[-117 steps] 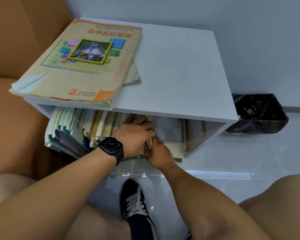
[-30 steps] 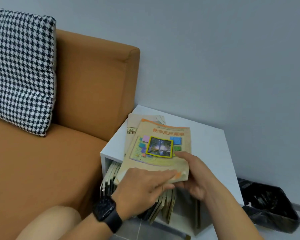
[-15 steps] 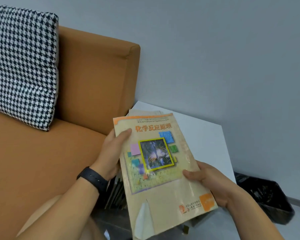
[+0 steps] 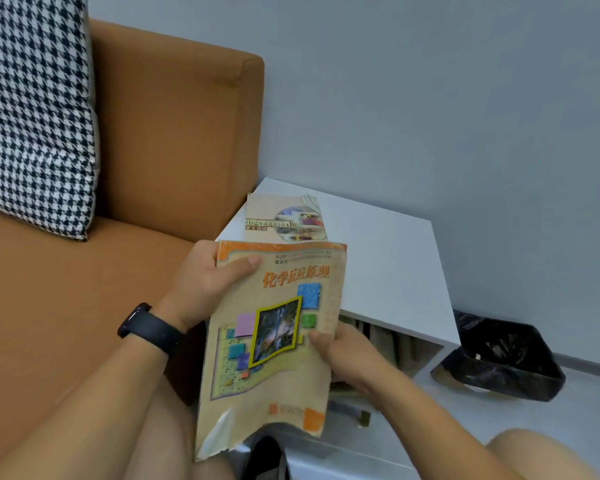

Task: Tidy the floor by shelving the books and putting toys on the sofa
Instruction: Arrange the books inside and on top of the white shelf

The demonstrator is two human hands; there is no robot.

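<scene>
Left hand [image 4: 207, 284] and right hand [image 4: 343, 355] grip the upright textbook [image 4: 274, 341].

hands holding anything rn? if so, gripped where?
Both hold the chemistry textbook. Left hand grips its top left corner, thumb on the cover; right hand grips its right edge about midway down.
</scene>
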